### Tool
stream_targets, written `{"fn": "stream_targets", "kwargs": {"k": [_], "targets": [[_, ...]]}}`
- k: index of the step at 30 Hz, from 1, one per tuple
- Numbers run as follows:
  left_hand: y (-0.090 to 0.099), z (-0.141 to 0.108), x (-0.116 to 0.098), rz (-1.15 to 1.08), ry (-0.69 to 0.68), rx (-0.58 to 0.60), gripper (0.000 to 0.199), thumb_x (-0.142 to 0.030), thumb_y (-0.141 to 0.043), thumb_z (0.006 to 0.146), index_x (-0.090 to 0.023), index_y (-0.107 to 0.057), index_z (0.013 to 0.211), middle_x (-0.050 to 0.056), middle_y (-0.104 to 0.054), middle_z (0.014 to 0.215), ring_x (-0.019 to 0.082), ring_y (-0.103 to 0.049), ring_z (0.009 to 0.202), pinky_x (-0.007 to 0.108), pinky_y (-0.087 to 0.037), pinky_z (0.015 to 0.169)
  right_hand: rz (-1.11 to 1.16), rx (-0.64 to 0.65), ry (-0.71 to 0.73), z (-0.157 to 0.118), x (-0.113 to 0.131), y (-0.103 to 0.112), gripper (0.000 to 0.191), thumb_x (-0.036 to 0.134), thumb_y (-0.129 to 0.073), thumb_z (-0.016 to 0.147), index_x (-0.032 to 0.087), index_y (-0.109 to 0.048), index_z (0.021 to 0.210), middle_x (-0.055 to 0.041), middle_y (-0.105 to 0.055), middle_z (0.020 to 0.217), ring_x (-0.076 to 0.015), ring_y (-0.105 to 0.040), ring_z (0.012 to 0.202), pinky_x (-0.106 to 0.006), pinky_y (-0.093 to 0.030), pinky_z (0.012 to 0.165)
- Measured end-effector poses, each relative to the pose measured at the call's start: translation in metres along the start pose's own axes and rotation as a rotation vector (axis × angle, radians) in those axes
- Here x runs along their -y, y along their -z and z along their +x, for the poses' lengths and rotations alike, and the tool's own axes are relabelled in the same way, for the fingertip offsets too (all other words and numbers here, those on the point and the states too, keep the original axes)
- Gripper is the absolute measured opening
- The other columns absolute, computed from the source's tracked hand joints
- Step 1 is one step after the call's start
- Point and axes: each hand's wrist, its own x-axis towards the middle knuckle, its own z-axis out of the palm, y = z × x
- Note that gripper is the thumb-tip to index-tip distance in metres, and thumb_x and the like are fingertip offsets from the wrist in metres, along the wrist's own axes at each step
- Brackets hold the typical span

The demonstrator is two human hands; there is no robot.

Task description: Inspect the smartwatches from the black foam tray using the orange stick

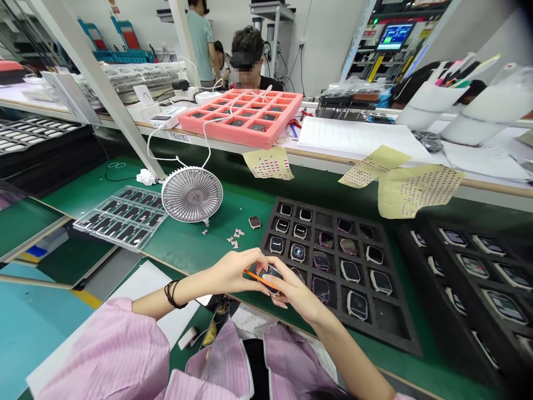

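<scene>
Head view: we hold a dark smartwatch body (271, 272) in front of us, between both hands, to keep it steady and raised off the bench. Our left hand (235, 271) pinches it at one side; our right hand (300, 294) appears to pinch an orange pick (259, 276) against it. A black foam tray (375, 328) of separated watch bodies lies just beside, within reach.

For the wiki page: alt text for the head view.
The left hand and right hand hold a dark watch body and a thin orange stick at the edge of a black foam tray of watch bodies, on a green workbench mat.
</scene>
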Motion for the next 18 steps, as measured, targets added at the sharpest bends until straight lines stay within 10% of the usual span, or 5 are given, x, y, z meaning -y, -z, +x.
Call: {"fn": "stream_targets", "kwargs": {"k": [7,11,18], "targets": [[-0.012,0.001,0.017,0.154,-0.077,0.124,0.040,-0.049,-0.059,0.088,-0.020,-0.061,0.115,0.006,-0.066,0.103,0.012,-0.063,0.077,0.018,-0.044,0.062,-0.189,-0.118,0.139,0.003,-0.017,0.011,0.049,0.035,-0.065,0.086,0.029,-0.050,0.132,-0.0034,-0.062,0.104,-0.0184,-0.060,0.083,-0.028,-0.049,0.066],[-0.014,0.004,0.017,0.148,-0.120,0.135,0.037,-0.047,-0.059,0.089,-0.019,-0.063,0.113,0.007,-0.066,0.102,0.013,-0.063,0.076,0.019,-0.045,0.063,-0.316,-0.107,0.160,0.001,-0.017,0.014,0.052,0.031,-0.058,0.091,0.026,-0.041,0.140,-0.0043,-0.062,0.114,-0.0219,-0.056,0.113,-0.039,-0.041,0.099],[-0.018,0.005,0.017,0.070,-0.089,0.121,0.039,-0.045,-0.072,0.078,-0.017,-0.062,0.104,0.003,-0.065,0.090,0.012,-0.059,0.070,0.019,-0.043,0.059,-0.275,-0.125,0.132,-0.001,-0.016,0.010,0.056,0.037,-0.062,0.088,0.028,-0.043,0.140,-0.0054,-0.062,0.114,-0.0218,-0.061,0.098,-0.030,-0.050,0.070]]}}
